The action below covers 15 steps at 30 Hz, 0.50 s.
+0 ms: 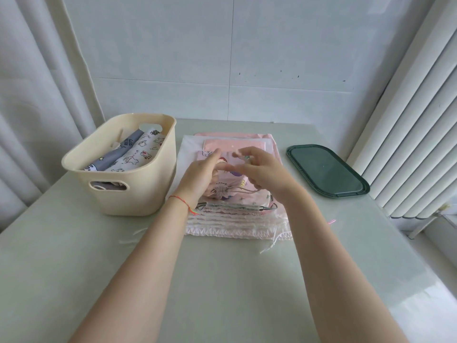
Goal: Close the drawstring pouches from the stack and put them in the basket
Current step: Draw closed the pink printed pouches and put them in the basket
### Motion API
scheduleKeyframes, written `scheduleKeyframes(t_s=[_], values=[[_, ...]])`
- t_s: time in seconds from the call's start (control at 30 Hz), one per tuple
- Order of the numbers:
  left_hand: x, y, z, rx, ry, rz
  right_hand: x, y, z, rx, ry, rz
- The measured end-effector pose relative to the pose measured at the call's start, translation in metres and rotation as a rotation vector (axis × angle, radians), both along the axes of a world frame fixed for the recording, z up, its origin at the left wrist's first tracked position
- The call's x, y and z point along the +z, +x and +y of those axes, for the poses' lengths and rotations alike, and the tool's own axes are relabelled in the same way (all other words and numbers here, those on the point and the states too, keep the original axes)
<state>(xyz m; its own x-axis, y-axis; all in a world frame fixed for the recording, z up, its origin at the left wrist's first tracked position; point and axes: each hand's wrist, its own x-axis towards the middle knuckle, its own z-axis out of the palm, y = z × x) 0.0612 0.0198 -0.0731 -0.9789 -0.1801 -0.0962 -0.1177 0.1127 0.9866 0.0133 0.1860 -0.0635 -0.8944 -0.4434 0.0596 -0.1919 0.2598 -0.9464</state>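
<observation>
Two bare hands meet over a stack of drawstring pouches (pixel 237 219) at the centre of the frame, on a pale green table (pixel 222 280). The left hand (pixel 201 173), a red string bracelet (pixel 181 201) at its wrist, lies on the top pink printed pouch (pixel 232 184), whose mouth is gathered shut near the wrist; its fingers reach forward, and whether they pinch the fabric cannot be told. The right hand (pixel 262 169) hovers just beside it with fingers loosely spread and holds nothing that can be seen, a cord (pixel 247 191) running under it. Left of centre stands a cream plastic basket (pixel 133 194) just beside the stack, already holding grey and white printed pouches (pixel 131 154). At right lies a dark green tray (pixel 326 170), well apart from the stack, near white window blinds (pixel 408 144).
</observation>
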Motion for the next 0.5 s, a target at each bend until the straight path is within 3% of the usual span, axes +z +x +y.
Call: scheduleKeyframes(t_s=[0.3,0.5], values=[[0.0062,0.0047,0.0025,-0.159,-0.096,-0.038,-0.0042,0.0043,-0.0088,0.058,0.133,0.096],[0.0061,0.0068,-0.0005,-0.101,-0.093,-0.011,-0.0027,0.0012,-0.0035,-0.128,-0.171,-0.074]])
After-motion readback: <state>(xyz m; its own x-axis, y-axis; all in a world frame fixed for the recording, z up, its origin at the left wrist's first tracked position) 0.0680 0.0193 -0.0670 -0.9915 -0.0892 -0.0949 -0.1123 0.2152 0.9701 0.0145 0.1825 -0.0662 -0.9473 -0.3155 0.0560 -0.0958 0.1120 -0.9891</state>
